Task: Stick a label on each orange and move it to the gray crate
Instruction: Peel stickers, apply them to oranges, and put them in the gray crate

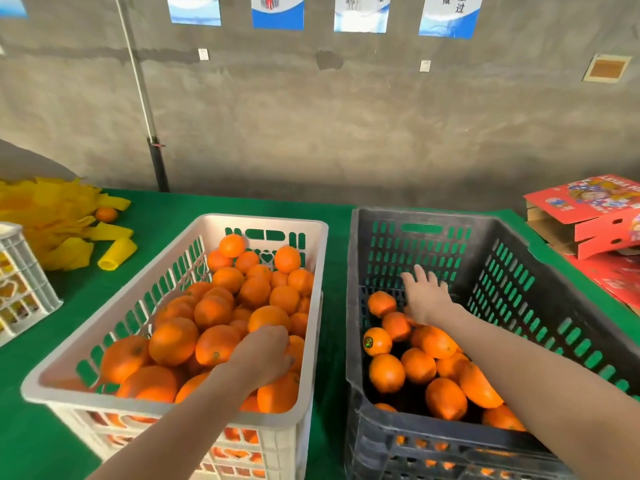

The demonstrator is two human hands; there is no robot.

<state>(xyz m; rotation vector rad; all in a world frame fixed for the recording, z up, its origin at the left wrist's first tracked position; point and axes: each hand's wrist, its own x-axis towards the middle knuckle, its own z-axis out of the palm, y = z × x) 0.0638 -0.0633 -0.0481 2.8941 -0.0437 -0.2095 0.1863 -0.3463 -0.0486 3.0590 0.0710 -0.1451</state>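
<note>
Oranges (214, 344) heap the white crate (104, 341), too many to count, and the left hand (266, 355) reaches into the near right part of that heap. Well to the left of that hand, one small lattice crate (20, 282) sits at the edge of view. Beyond it lies a pile of yellow foam sleeves (62, 230) with a single loose orange (106, 214) against it, probably packing stock kept within reach.

The left hand's fingers curl down round the gripped orange (298, 344), which the palm mostly hides. I judge this a hold for lifting out a fruit to label, since this crate looks like the unlabelled supply.

Right of that hand, across a strip of green table cover (334, 271), stands the gray crate (356, 341). The two big crates sit side by side, so each fruit crosses only a short gap. About eleven crated oranges (419, 365) show in it, bunched nearer than the right hand (427, 299) and partly to its left. Only one dark round label (369, 342) is visible, on a fruit nearer than that hand and to its left.

The right hand hangs over the crate's far end, palm down, fingers straight and spread, holding nothing. That end is the barest part, a sensible spot for dropping fruit. Well to its right, at least two red cartons (588, 216) are stacked.
</note>
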